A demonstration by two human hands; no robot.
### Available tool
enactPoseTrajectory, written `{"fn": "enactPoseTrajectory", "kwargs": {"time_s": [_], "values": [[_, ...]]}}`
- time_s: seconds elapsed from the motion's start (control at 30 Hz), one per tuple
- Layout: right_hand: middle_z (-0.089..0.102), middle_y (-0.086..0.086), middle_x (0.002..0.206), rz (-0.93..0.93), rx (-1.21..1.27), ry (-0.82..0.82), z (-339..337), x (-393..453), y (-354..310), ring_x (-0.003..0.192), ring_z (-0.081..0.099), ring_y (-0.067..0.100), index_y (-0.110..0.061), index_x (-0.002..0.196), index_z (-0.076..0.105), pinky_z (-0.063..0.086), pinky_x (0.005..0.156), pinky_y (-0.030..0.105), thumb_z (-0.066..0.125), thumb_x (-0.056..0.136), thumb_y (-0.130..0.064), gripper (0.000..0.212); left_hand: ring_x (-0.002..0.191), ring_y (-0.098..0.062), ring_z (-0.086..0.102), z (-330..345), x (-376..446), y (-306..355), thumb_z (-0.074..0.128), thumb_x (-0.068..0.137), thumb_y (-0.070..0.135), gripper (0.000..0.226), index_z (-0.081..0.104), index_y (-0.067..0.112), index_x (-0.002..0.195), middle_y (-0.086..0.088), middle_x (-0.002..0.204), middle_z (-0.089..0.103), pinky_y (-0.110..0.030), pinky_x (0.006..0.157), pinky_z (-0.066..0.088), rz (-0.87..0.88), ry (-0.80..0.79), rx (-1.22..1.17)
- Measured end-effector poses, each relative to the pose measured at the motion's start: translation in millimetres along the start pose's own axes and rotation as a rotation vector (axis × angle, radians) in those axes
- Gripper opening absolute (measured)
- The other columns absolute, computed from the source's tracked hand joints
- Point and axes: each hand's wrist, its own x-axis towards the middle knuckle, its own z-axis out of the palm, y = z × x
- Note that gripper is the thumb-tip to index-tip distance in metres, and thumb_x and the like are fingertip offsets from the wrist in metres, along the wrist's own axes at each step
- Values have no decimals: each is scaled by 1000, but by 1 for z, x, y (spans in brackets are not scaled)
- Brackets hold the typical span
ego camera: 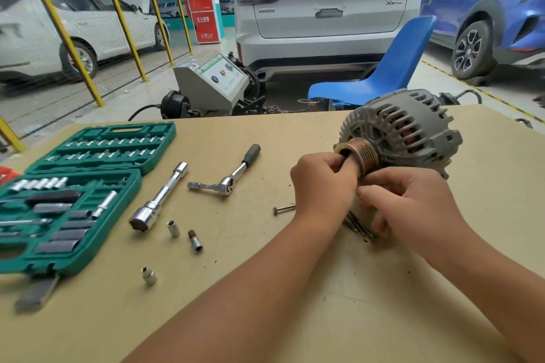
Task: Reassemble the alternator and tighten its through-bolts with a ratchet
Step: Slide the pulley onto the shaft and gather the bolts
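The grey alternator [404,130] lies on its side on the tan table [265,274], its brass-coloured ribbed pulley [364,150] pointing toward me. My left hand [323,183] has its fingertips curled at the pulley's open end, pinching there. My right hand [413,203] wraps under the pulley from the right. Long through-bolts [358,224] lie on the table beneath my hands, partly hidden, and one more bolt [283,209] lies just to the left. The ratchet [228,177], with an extension fitted, lies in the table's middle.
An open green socket set case [73,191] fills the left side. A chrome T-shaped wrench [159,200] and three loose sockets [173,228] [195,240] [149,275] lie beside it. Behind the table stand a blue chair [392,68], a grey machine [212,79] and parked cars.
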Motion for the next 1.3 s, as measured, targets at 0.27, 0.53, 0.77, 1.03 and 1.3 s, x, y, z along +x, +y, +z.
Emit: {"fn": "enactPoseTrajectory", "kwargs": {"time_s": [0.27, 0.53, 0.77, 1.03, 1.3], "values": [[70, -3, 58, 19, 41, 15, 2, 2, 3, 44, 66, 20, -28, 82, 77, 52, 45, 25, 74, 87, -12, 17, 45, 3, 54, 1, 5, 1, 80, 87, 19, 31, 70, 24, 58, 16, 48, 62, -9, 42, 37, -54, -13, -9], [71, -4, 60, -1, -2, 8, 2, 1, 2, 44, 66, 18, -30, 80, 76, 51, 45, 21, 74, 86, -14, 17, 64, 3, 64, -13, 2, 4, 79, 86, 13, 8, 83, 15, 94, 7, 77, 76, -5, 56, 45, 177, -77, 143], [74, -6, 67, 38, 29, -40, -6, 0, 2, 48, 68, 19, -29, 92, 76, 54, 46, 22, 77, 87, -17, 13, 97, -21, 60, -150, 40, -10, 66, 90, 52, 32, 75, 28, 109, 2, 106, 69, -34, 74, 47, 46, 82, 997], [73, -8, 68, 24, 3, -72, 0, -6, -3, 51, 68, 18, -29, 89, 76, 54, 47, 23, 77, 87, -17, 12, 76, -22, 63, -248, 47, -45, 67, 92, 46, 28, 64, 18, 89, -4, 83, 65, -37, 72, 56, -428, -32, 1338], [71, 1, 64, -69, 118, 14, -9, -8, -8, 45, 63, 19, -29, 80, 78, 53, 45, 24, 75, 88, -8, 22, 71, -22, 62, -226, 39, -26, 68, 96, 31, 12, 68, 20, 93, 3, 77, 64, -34, 61, 49, -16, 306, 771]]}}
